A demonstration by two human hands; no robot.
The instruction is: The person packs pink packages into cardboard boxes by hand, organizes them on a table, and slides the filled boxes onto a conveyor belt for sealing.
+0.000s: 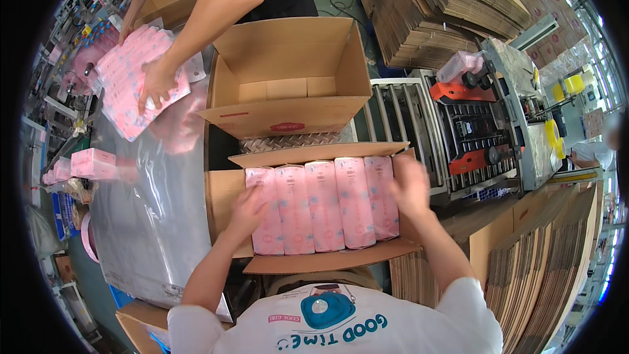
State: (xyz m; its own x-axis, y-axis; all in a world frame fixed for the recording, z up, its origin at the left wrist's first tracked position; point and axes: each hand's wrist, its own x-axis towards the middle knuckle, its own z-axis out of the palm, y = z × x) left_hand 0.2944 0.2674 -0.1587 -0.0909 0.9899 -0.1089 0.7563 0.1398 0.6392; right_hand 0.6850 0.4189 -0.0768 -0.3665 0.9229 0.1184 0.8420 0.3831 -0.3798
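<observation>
In front of me stands an open cardboard box [331, 264] holding a row of several pink plastic-wrapped packs [324, 206], which look like tissue packs. My left hand [247, 211] lies against the leftmost pack, fingers stretched out and not wrapped round anything. Smeared by motion, my right hand [411, 185] is beside the rightmost pack [381, 200], at the box's right side. Whether its fingers touch the pack or the cardboard cannot be made out.
Beyond my box sits another open cardboard box [288, 108]. A co-worker's hands [157, 84] are on pink packs [134, 72] over a metal table [154, 216]. A roller conveyor [393, 111] with a taping machine [468, 128] is at right. Flattened cartons [537, 262] lean nearby.
</observation>
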